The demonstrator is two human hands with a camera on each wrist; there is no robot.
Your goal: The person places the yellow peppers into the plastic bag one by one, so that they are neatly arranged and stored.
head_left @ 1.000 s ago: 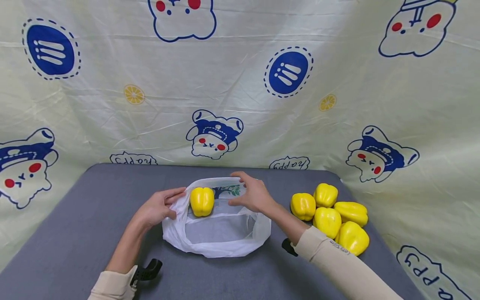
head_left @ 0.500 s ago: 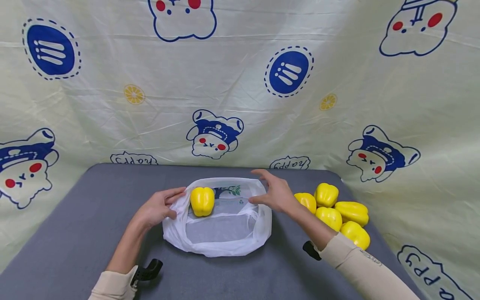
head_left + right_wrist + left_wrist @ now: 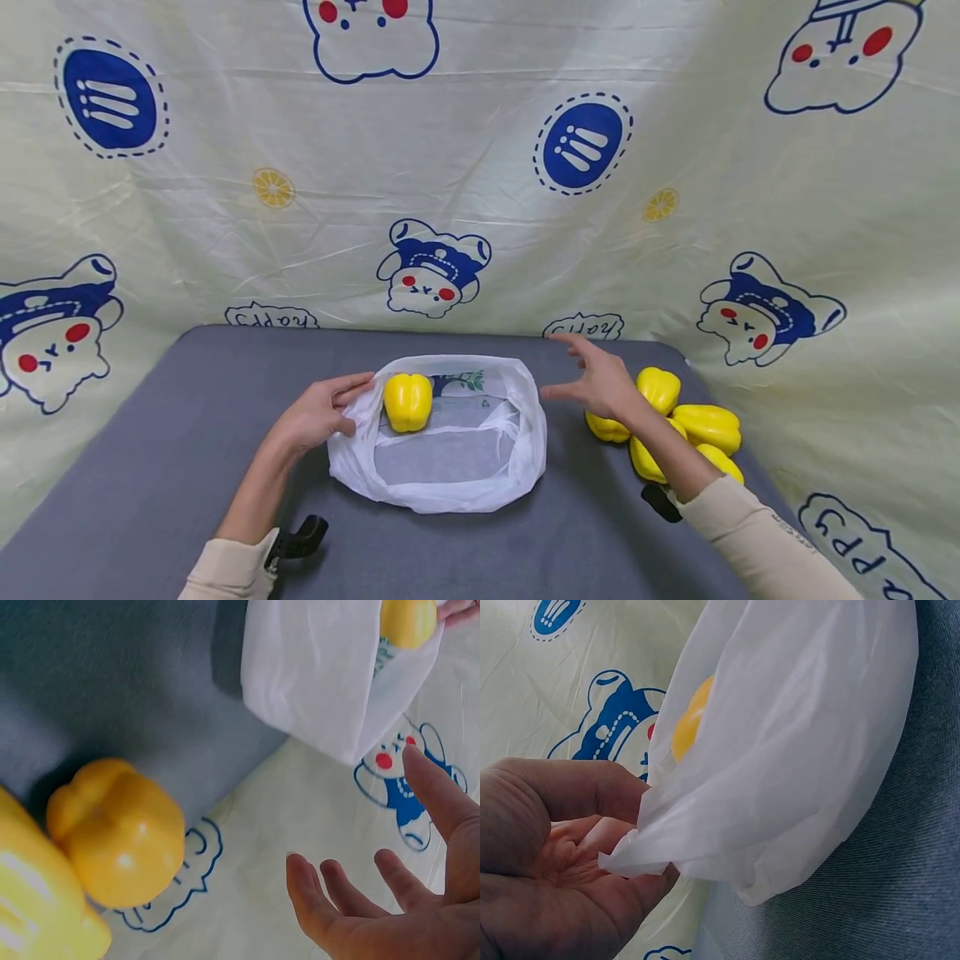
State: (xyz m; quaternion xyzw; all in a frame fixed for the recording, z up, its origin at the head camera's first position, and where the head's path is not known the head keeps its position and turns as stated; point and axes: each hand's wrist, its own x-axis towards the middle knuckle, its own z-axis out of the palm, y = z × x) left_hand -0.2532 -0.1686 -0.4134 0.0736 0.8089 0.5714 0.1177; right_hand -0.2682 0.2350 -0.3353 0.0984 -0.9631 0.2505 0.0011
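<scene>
Behind grey table [image 3: 150,467], cartoon-printed cloth backdrop [image 3: 480,167]

I see a flat grey fabric-covered table [image 3: 172,467] backed by a pale printed cloth. On it, near the middle, a thin white plastic bag [image 3: 442,487] lies open with one yellow bell pepper [image 3: 408,402] inside. At the table's right edge, well apart from the bag, a cluster of yellow bell peppers [image 3: 701,425] rests touching one another.
</scene>
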